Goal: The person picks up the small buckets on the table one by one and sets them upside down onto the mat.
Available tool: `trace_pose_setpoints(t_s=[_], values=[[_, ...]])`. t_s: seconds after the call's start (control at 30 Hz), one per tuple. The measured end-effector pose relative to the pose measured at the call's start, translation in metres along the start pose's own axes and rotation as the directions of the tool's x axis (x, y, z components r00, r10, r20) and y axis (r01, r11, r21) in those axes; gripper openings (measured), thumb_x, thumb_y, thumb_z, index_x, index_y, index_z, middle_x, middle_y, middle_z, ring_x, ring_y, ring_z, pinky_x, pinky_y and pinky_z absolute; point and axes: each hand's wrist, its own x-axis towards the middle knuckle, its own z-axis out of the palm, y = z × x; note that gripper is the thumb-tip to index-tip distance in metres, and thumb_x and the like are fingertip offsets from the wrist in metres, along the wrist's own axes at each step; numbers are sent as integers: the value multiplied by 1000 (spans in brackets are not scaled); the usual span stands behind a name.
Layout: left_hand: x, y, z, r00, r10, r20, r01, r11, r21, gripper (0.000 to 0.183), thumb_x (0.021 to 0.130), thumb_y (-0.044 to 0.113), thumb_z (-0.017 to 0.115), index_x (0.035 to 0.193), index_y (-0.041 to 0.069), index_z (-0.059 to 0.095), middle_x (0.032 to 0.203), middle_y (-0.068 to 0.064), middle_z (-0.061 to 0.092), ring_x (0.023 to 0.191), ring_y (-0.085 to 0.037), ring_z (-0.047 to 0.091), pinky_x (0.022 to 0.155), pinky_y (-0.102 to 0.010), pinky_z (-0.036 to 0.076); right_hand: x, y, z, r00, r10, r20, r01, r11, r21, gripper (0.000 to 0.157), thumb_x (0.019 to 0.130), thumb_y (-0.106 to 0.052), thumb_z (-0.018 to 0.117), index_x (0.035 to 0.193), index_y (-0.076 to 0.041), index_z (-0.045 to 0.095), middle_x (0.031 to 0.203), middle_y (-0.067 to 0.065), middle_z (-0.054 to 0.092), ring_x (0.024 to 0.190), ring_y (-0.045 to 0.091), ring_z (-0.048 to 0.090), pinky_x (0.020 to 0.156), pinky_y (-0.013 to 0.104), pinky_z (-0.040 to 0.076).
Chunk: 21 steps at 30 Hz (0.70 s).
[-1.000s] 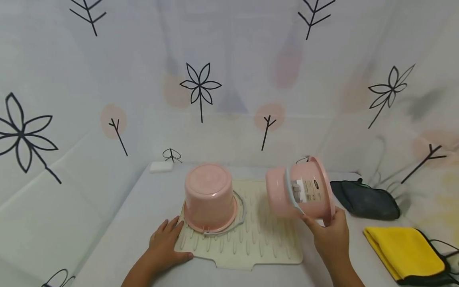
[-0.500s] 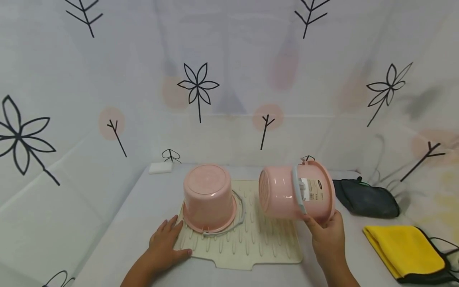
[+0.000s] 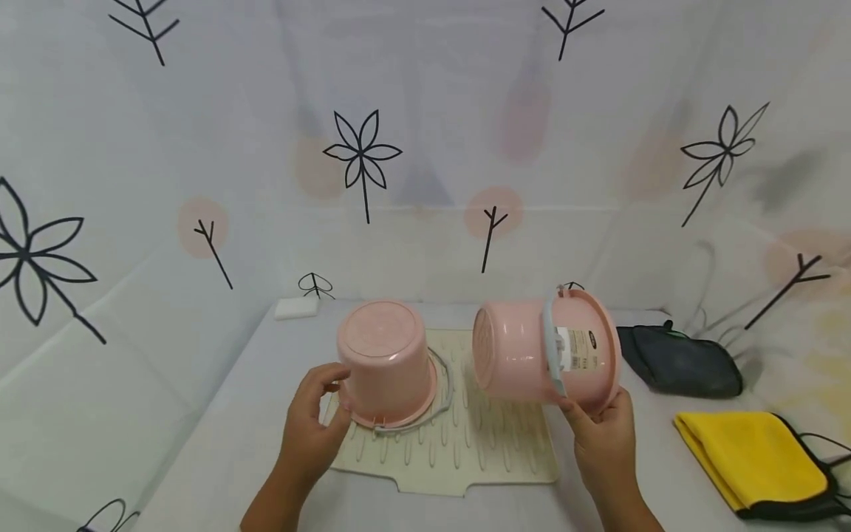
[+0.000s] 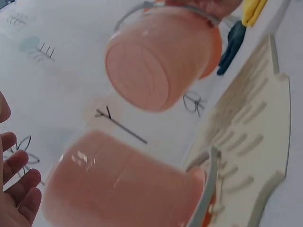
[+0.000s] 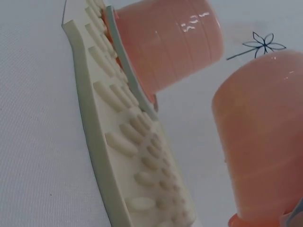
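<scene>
One pink bucket [image 3: 385, 369] stands upside down on the left part of a cream ribbed draining mat [image 3: 479, 458], its grey handle [image 3: 447, 399] lying around the rim. My left hand [image 3: 315, 421] is raised at that bucket's left side, fingers loosely bent and holding nothing; in the left wrist view its fingers [image 4: 21, 184] show apart from the bucket wall. With my right hand [image 3: 605, 443] I grip the rim of a second pink bucket [image 3: 515, 347]. It is tilted on its side above the mat's right part, base facing left, with a paper label [image 3: 578, 349] on its wall.
Right of the mat lie a dark pouch [image 3: 681, 362] and a folded yellow cloth [image 3: 751, 458] with black edging. A small white block [image 3: 296, 307] sits at the table's back left. A white printed sheet [image 3: 425, 244] hangs behind the table.
My left hand has come up off the mat's left edge to the side of the upturned bucket. The held bucket has shifted slightly left and turned, showing more of its base.
</scene>
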Motion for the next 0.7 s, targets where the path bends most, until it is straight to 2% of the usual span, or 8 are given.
trace_pose_setpoints(t_s=[0.13, 0.27, 0.33, 0.4, 0.47, 0.53, 0.6, 0.7], values=[[10, 23, 26, 994, 70, 89, -54, 984, -171, 55, 86, -9, 61, 139, 6, 57, 148, -13, 50, 137, -19, 49, 106, -27, 48, -2, 1, -1, 1000, -5, -11, 5, 1000, 11, 53, 92, -2, 77, 130, -13, 40, 133, 8, 53, 122, 13, 61, 93, 14, 54], [18, 41, 53, 975, 59, 215, -5, 970, -243, 67, 88, -1, 66, 150, 18, 49, 162, -8, 38, 146, -23, 43, 112, -43, 48, -3, 4, -4, 1000, 8, -2, -8, 1000, 17, 53, 93, -2, 76, 130, -13, 40, 133, 6, 53, 122, 10, 61, 94, 13, 53], [23, 48, 66, 952, 1, 307, 66, 976, -206, 75, 91, 13, 70, 158, 31, 41, 169, 4, 29, 149, -23, 41, 115, -50, 45, -3, 6, -5, 1000, 10, 11, -11, 999, 34, 52, 93, 2, 75, 130, -13, 41, 132, 7, 53, 121, 9, 62, 93, 14, 54], [28, 52, 78, 914, -66, 400, 142, 976, -163, 84, 92, 29, 73, 163, 42, 29, 172, 13, 18, 151, -24, 40, 117, -55, 42, -3, 9, -7, 1000, 13, 21, -14, 999, 51, 50, 92, 6, 73, 127, -13, 42, 130, 7, 54, 116, 7, 63, 91, 14, 55], [34, 54, 91, 873, -129, 470, 208, 971, -121, 95, 90, 43, 76, 164, 49, 17, 173, 17, 9, 154, -24, 35, 118, -54, 41, -4, 11, -8, 999, 15, 34, -17, 998, 57, 49, 92, 10, 72, 125, -13, 43, 128, 7, 55, 114, 5, 64, 90, 14, 55], [39, 52, 104, 840, -176, 513, 268, 957, -111, 104, 86, 52, 79, 163, 53, 8, 174, 16, 5, 157, -26, 30, 117, -53, 43, -4, 13, -9, 998, 9, 55, -13, 997, 73, 49, 91, 12, 71, 124, -12, 44, 127, 7, 55, 113, 4, 65, 90, 15, 55], [44, 48, 116, 821, -206, 532, 310, 944, -113, 112, 84, 56, 81, 163, 54, 2, 175, 13, 3, 160, -26, 23, 113, -52, 47, -4, 14, -9, 996, -2, 87, -7, 995, 97, 48, 91, 14, 70, 124, -11, 44, 128, 8, 55, 114, 4, 66, 91, 16, 55], [48, 44, 131, 814, -239, 529, 362, 922, -140, 121, 79, 57, 84, 162, 55, -3, 175, 11, 3, 161, -26, 16, 110, -55, 49, -4, 15, -9, 988, -30, 154, 10, 992, 128, 49, 93, 13, 68, 127, -10, 43, 131, 9, 54, 117, 5, 65, 94, 18, 55]])
